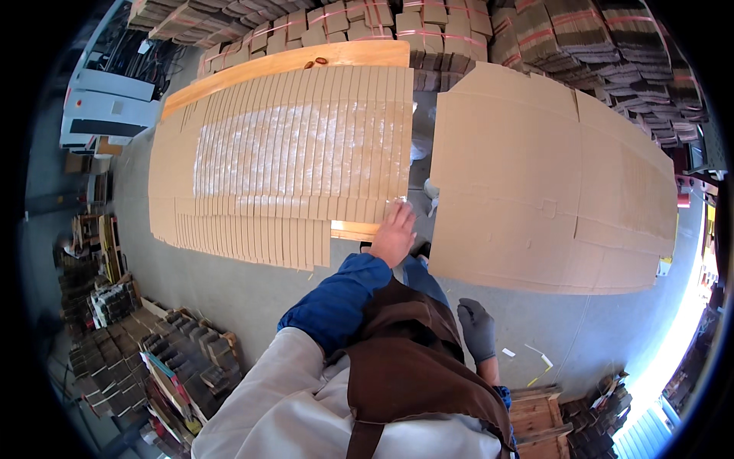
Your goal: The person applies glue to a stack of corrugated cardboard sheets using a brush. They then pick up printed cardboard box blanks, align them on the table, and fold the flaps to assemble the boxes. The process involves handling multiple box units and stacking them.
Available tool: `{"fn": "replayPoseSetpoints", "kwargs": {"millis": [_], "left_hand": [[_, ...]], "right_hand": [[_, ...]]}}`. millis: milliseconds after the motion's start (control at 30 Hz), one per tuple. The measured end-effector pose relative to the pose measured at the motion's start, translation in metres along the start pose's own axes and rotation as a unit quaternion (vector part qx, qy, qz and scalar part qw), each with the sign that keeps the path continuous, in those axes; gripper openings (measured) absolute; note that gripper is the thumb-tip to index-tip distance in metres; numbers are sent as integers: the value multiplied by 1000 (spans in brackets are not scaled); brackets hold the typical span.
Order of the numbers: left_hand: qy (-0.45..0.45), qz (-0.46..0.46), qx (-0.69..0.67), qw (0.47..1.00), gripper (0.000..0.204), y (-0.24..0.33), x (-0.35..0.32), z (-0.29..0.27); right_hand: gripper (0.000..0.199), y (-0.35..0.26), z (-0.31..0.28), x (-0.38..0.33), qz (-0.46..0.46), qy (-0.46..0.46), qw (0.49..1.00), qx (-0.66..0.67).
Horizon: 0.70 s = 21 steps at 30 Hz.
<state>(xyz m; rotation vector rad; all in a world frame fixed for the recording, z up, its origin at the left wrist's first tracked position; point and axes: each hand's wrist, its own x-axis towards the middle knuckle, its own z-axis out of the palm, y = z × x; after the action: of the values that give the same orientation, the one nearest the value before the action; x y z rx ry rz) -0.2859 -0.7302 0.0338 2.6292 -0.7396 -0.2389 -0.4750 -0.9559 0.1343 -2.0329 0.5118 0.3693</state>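
My bare left hand [394, 233] reaches forward from a blue sleeve cover. Its fingers are stretched out and rest on the near right corner of a fanned row of cardboard sheets [367, 138]. A shiny, wet-looking or film-like band covers the middle of these overlapping sheets; I cannot tell which it is. Under my fingertips is a small glossy patch on the cardboard. My right hand [475, 329], in a grey glove, hangs low beside my brown apron [413, 359]. Its fingers are curled in, and nothing shows in them.
A wooden board [367, 53] lies under the sheets, with small brown objects on its far edge. To the right is a large stack-like flat cardboard sheet [505, 191]. Strapped cardboard bundles [451, 30] line the back. A white machine [107, 111] stands far left, loaded pallets [183, 344] lower left.
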Motion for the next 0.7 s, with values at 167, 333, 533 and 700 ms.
{"fn": "replayPoseSetpoints", "kwargs": {"millis": [167, 333, 533, 700], "left_hand": [[5, -42, 44, 998, 47, -3, -8, -9], [43, -130, 99, 986, 48, -18, -20, -23], [57, -119, 99, 986, 45, -17, -7, -28], [59, -111, 94, 988, 44, -18, -10, -28]], "right_hand": [[26, 6, -2, 3, -3, -7, 1000, -4], [26, 6, -7, 7, -4, -15, 1000, -9], [25, -4, -8, 14, -7, -25, 1000, -13], [24, 3, -7, 14, -24, -20, 999, -17]]}}
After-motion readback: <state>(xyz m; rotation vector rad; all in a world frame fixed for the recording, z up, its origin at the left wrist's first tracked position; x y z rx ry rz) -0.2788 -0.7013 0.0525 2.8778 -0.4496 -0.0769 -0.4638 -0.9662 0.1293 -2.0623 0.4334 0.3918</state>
